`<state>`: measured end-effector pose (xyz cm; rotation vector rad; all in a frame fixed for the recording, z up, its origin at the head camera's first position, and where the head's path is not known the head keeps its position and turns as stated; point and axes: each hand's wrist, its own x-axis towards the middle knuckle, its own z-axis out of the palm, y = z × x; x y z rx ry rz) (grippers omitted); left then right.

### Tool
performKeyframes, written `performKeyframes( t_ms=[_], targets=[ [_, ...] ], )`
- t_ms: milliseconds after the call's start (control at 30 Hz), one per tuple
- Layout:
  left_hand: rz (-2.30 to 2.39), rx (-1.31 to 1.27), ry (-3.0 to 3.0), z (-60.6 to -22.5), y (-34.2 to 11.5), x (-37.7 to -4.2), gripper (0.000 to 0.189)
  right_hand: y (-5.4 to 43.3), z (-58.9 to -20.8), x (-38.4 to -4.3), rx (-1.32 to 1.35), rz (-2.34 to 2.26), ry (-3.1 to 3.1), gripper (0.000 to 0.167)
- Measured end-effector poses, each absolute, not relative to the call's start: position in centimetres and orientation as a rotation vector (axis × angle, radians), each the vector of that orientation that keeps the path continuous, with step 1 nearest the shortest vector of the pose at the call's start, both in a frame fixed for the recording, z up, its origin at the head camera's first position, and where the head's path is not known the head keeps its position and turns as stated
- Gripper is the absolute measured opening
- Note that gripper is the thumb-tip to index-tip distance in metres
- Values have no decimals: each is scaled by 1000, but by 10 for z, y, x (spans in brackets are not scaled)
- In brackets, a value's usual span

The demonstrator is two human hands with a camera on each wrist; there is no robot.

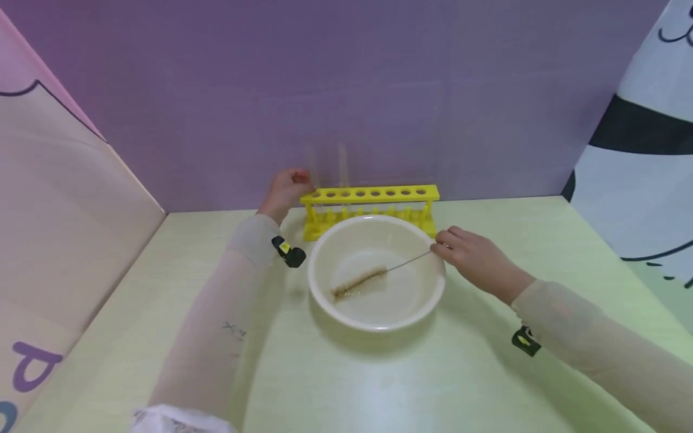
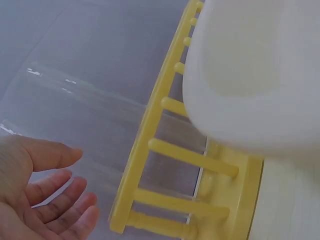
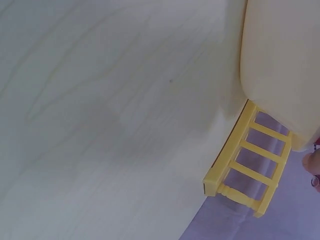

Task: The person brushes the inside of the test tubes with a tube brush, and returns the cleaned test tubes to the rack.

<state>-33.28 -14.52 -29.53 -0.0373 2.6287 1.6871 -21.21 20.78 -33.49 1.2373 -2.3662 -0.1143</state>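
My right hand [image 1: 476, 258] pinches the thin wire handle of a test tube brush [image 1: 360, 282] at the right rim of a cream basin [image 1: 377, 328]. The brush's tan bristles slant down inside the basin. At the left end of a yellow test tube rack [image 1: 373, 193] is my left hand [image 1: 287, 191], its fingers loosely bent. Two clear test tubes stand in the rack's left holes; one test tube [image 1: 343, 165] shows more plainly than the other. In the left wrist view, the thumb and fingers are apart with nothing visible between them, right beside the tubes.
The rack stands behind the basin, close to the purple back wall [image 1: 352, 90]. Printed panels flank the pale wooden table [image 1: 346, 385] on both sides. In the right wrist view the basin and rack fill the right side, with only fingertips [image 3: 312, 162] at the edge.
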Motion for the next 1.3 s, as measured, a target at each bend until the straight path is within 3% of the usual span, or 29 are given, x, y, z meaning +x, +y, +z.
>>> performKeyframes(
  t_ms=[300, 1300],
  targets=[
    [1737, -27, 2739, -300, -140, -339, 30, 202, -338, -208, 1259, -171, -2288, 35],
    [1870, 86, 2843, -278, -158, -330, 28, 209, -340, -206, 1159, -166, -2232, 30]
  ],
)
